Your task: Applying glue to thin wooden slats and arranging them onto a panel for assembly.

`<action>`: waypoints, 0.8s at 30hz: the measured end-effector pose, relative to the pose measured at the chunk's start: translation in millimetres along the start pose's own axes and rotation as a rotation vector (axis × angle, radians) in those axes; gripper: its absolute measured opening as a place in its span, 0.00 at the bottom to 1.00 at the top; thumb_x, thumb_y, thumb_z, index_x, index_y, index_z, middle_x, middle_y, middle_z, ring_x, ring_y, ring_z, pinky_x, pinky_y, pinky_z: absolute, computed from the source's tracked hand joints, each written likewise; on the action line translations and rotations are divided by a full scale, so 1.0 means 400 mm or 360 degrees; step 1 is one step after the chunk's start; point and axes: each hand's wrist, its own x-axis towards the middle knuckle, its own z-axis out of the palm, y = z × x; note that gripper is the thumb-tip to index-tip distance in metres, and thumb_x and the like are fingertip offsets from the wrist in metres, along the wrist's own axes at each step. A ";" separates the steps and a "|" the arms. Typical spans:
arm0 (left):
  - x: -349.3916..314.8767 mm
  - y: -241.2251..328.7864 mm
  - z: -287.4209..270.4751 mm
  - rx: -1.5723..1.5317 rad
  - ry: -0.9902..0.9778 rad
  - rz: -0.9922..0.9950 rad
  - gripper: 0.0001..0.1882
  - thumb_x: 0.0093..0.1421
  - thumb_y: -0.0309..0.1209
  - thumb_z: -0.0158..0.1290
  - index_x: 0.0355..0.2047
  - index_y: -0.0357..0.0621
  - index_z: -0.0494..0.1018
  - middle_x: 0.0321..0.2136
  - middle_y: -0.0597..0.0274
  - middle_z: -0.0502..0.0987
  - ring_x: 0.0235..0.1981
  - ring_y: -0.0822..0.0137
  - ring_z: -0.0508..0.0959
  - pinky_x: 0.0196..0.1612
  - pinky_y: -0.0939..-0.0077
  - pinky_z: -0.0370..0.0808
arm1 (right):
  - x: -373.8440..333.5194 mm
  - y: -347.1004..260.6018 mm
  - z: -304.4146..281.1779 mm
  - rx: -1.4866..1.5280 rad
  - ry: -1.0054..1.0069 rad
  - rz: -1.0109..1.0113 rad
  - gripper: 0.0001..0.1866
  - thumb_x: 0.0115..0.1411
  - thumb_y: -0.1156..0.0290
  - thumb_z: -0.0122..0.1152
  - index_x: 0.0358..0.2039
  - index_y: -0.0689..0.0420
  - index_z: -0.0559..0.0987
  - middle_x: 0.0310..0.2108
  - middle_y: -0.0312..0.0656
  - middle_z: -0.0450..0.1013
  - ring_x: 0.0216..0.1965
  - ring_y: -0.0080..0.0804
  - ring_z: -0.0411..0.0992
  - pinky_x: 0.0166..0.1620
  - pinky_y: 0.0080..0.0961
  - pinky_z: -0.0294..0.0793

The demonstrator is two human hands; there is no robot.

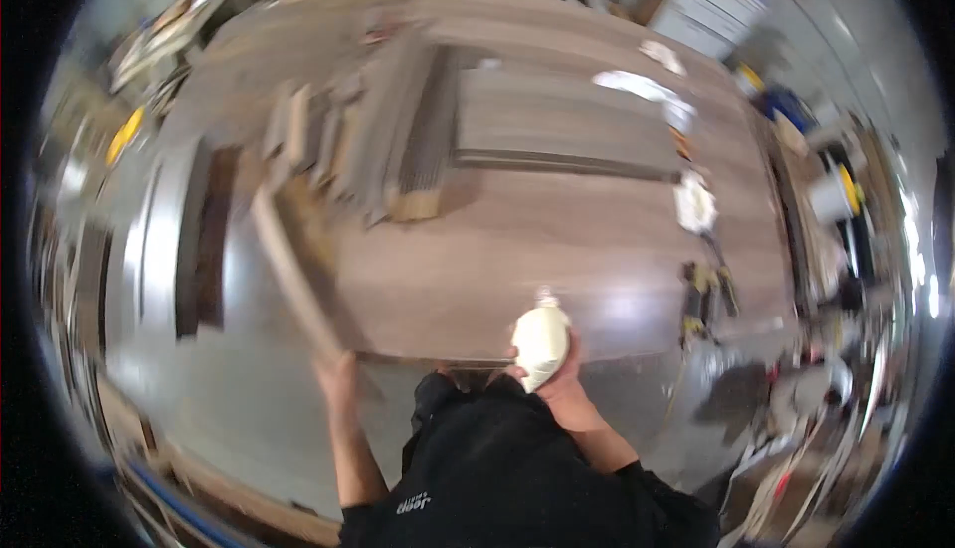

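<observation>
Near the front edge of a large brown worktable (448,260), my right hand (565,379) is wrapped round a squeeze bottle (543,341) of cream colour, its narrow nozzle pointing away from me. To the left, my left hand (338,377) grips the near end of a long, narrow wooden board (294,270). That board slants away over the table's left corner and is smeared by motion. Beyond it lies a stack of grooved brown boards (383,140), with several shorter wood pieces (303,125) at its left.
A flat brown panel (567,115) lies mid-table. At the right are crumpled white rags (694,204) and a black and yellow tool (701,294), too blurred to name. Off the right side stands a white bucket (828,198). Long metal-looking pieces (164,240) lie left of the table.
</observation>
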 end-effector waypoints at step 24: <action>-0.562 0.211 1.036 0.0474 -0.1450 0.0373 0.24 0.55 0.23 0.56 0.52 0.31 0.66 0.42 0.54 0.75 0.41 0.66 0.75 0.43 0.68 0.74 | -0.505 -0.669 -0.106 -0.0056 -0.0321 -0.0904 0.40 0.57 0.40 0.60 0.63 0.51 0.64 0.52 0.53 0.70 0.47 0.54 0.72 0.37 0.45 0.75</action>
